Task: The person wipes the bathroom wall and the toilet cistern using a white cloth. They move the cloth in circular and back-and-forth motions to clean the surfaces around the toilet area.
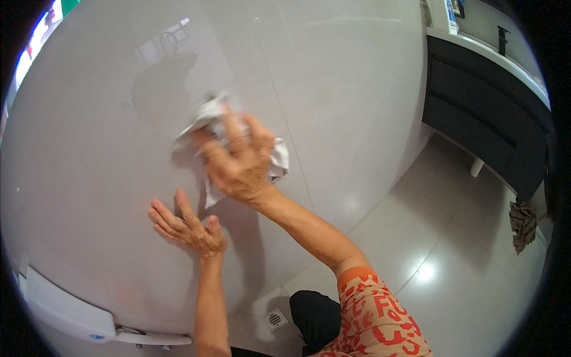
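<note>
A white crumpled cloth (278,159) is pressed on the glossy light-grey tiled wall (345,77) by my right hand (238,160). The fingers of that hand bend over the cloth and are slightly blurred, while loose folds stick out past the fingertips and below the palm. Lower and to the left, my left hand (189,229) has its fingers spread and holds nothing. It is at the wall, with its palm turned toward the surface; whether the whole palm touches cannot be seen.
At the lower left is a white toilet tank (68,306) with a seat beside it. A floor drain (275,319) lies near my dark-clothed leg (315,318). On the right hangs a dark vanity cabinet (485,107) with a black faucet (502,40); a brown rag (523,227) hangs below.
</note>
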The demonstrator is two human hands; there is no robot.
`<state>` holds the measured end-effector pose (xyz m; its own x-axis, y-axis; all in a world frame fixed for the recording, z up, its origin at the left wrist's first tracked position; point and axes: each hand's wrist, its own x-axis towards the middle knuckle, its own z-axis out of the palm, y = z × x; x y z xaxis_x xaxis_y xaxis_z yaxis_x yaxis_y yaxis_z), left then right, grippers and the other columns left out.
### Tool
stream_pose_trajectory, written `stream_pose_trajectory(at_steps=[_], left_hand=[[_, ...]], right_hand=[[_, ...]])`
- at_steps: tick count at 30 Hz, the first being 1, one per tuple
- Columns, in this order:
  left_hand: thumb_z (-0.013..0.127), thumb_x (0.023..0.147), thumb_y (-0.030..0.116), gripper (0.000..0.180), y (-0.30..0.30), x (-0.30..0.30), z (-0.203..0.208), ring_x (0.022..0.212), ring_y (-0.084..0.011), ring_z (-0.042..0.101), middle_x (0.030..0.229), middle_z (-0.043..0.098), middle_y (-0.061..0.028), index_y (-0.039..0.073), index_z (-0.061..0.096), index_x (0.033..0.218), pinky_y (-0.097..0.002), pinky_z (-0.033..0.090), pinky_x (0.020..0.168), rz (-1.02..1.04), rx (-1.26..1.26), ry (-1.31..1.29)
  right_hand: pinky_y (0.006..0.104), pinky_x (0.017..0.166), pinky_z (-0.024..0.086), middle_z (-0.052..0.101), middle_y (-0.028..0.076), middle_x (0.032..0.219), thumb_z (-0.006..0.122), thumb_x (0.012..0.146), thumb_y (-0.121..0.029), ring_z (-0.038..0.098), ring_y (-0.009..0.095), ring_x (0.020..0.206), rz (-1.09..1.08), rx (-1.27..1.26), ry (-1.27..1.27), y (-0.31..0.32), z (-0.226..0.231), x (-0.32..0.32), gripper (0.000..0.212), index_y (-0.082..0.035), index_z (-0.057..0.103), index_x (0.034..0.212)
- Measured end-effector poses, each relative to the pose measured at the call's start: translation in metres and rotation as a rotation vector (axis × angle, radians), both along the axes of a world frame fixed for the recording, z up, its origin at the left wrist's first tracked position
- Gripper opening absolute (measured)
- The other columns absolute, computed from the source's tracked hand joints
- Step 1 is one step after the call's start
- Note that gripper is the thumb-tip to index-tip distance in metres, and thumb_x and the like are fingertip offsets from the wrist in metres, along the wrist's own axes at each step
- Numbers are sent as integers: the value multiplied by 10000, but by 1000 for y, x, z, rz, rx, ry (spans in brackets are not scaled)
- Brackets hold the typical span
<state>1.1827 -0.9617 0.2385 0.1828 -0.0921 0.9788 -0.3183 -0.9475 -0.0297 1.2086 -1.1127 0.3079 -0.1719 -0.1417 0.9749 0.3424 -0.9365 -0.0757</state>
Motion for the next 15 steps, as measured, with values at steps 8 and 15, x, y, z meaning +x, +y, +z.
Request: stream_pose_trajectory(at_steps=[8,15], left_hand=[[213,908,623,675,15,4,-6,1399,-353,39,1514,101,-137,183,351,1401,-609,52,1073,19,26,50],[272,882,657,697,12,4,-6,1400,-344,30,1512,93,-130,200,342,1404,-618,51,1076,9,32,42]], right_hand=[[381,805,336,502,100,1283,608,769,-148,446,278,1072,-121,115,-37,-69,7,20,341,-213,661,1099],[458,1001,277,405,147,1332,522,806,-92,374,327,1153,-152,615,121,-137,-110,36,481,-172,538,1280]])
